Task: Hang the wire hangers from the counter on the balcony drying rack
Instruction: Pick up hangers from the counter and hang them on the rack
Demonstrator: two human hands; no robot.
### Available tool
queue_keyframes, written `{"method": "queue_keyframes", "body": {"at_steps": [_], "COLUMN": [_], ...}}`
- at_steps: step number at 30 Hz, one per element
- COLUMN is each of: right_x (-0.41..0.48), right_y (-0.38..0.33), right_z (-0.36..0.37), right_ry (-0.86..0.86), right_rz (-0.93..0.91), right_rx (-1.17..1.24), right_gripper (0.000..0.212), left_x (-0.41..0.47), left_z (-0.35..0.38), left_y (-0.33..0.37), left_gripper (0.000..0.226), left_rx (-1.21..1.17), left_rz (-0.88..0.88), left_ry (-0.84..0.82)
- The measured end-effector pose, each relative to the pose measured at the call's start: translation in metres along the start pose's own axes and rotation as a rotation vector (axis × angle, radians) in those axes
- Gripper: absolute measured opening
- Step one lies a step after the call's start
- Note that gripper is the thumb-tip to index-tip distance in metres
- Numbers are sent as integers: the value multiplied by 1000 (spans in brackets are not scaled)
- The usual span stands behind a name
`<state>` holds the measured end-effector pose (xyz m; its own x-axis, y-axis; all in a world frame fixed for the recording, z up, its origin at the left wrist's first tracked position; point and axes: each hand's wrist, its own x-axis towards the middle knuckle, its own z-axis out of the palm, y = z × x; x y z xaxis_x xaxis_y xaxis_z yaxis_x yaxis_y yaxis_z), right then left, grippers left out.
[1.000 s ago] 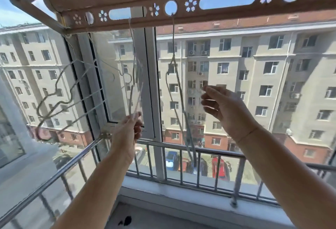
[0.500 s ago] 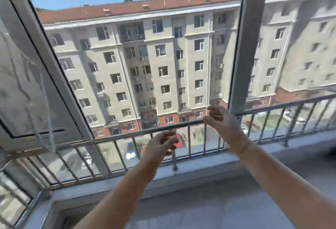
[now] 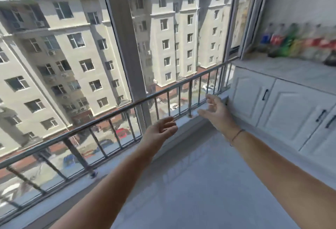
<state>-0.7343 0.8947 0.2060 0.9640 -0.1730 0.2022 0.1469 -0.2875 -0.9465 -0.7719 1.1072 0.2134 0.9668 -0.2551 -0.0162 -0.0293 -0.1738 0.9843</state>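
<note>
A pale marbled counter point(image 3: 291, 70) runs along the right side of the frame, on top of white cabinets point(image 3: 278, 108) with dark handles. On it, at the upper right against the wall, stands a blurred row of bottles point(image 3: 298, 43) with blue, red, green and yellow labels; how many cannot be told. The nearer stretch of counter is bare. Below, a light grey floor point(image 3: 190, 183) fills the lower middle of the frame
</note>
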Motion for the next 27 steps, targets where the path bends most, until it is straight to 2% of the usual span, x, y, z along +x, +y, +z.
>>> {"method": "queue_keyframes", "body": {"at_steps": [6,17,27], "right_x": [13,81,142], "right_y": [56,134,202], "right_z": [-118,-303,-453], "right_ry": [161,521,832], "right_rz": [137,242,362], "right_rx": [46,-31,30], "right_gripper": [61,59,51], "left_x": [77,249,400], "left_z": [105,291,453], "left_y": [9,21,48], "left_gripper": [42,43,34], "left_rx": [38,27,51], "left_rz": [25,61,22], "left_ry": [-207,-542,-741]}}
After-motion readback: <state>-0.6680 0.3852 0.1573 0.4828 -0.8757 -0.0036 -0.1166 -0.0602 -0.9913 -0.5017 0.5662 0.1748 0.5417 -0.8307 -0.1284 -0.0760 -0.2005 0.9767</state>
